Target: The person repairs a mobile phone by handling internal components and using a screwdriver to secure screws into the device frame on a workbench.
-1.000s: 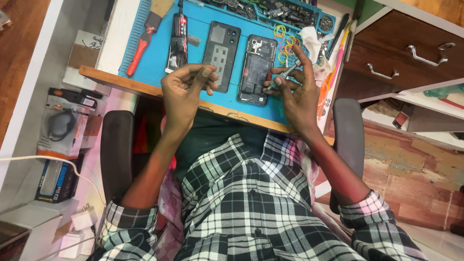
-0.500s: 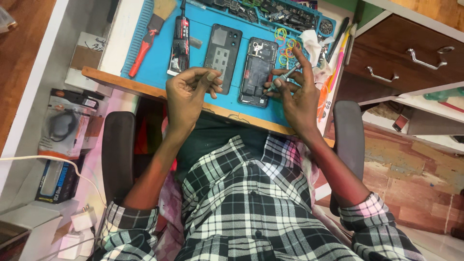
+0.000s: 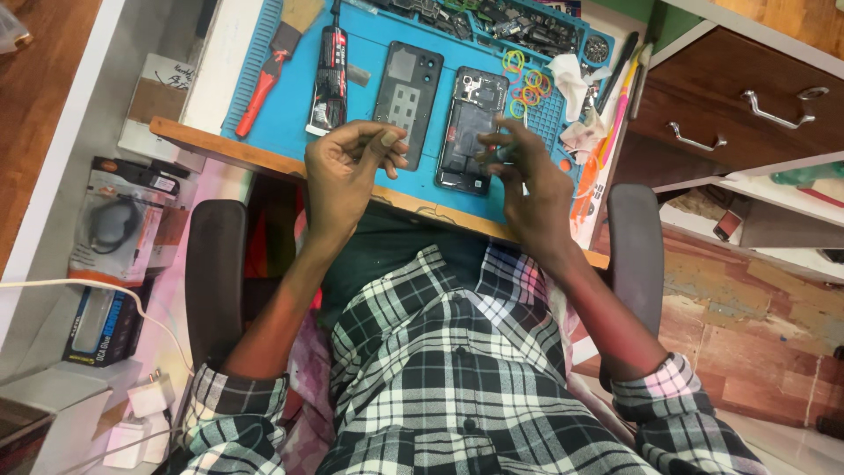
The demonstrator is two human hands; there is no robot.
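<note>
While bent over the blue work mat (image 3: 440, 53) at upper centre, worked on an opened phone (image 3: 466, 123) lying flat there, dark insides up, with its separated grey back cover (image 3: 406, 88) just left of it. Kept the left hand (image 3: 347, 171) curled below the cover's lower end, fingers closed on themselves; cannot tell what they gripped, if anything. Held the right hand (image 3: 532, 180) over the phone's lower right corner, thumb and fingertips pinched on a small dark part (image 3: 503, 154). Looked like part-handling in the middle of a teardown or refit. Called next, by this reading, for a steady pinch and careful alignment over the open frame. Compared with a second before, had drawn the right hand down from the phone's right edge; left hand barely shifted.
</note>
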